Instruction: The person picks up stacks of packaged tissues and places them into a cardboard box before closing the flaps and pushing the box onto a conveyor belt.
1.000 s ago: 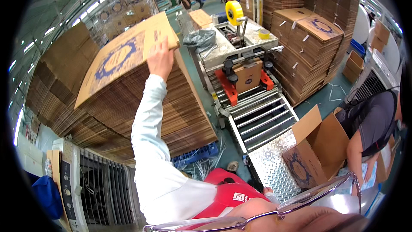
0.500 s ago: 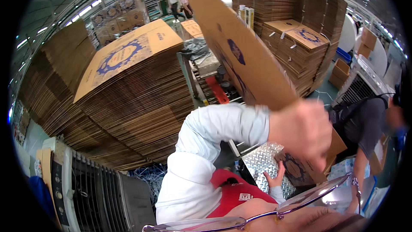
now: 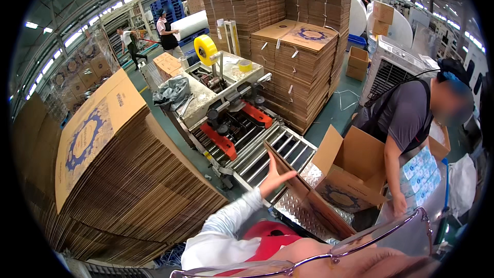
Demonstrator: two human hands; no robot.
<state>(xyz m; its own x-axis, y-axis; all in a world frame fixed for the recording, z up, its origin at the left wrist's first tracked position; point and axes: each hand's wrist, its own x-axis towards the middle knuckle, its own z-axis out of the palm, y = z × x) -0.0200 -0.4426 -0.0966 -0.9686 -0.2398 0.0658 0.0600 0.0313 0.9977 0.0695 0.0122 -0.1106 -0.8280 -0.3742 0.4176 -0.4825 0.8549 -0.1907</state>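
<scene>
My left hand [image 3: 276, 177] has its fingers stretched and its thumb spread, lying against the edge of a flattened cardboard carton [image 3: 307, 195]. The carton is folded flat and seen nearly edge-on, leaning over a diamond-plate metal surface [image 3: 298, 215]. Just right of it stands an open cardboard box [image 3: 350, 175] with its flaps up and a blue gear print on its side. My right hand cannot be made out; the glasses and the carton cover the lower right area.
A roller conveyor [image 3: 257, 162] with a tape machine [image 3: 221, 92] lies ahead. Tall stacks of flat cartons stand at left [image 3: 139, 175] and behind [image 3: 293, 77]. At right a co-worker [image 3: 411, 108] reaches down beside blue-and-white packs [image 3: 421, 175]. An air cooler [image 3: 391, 72] stands beyond.
The large cardboard sheet raised in front has come down beside the open box. My left hand has moved left and its fingers have spread. My right hand has left view. My view has turned right.
</scene>
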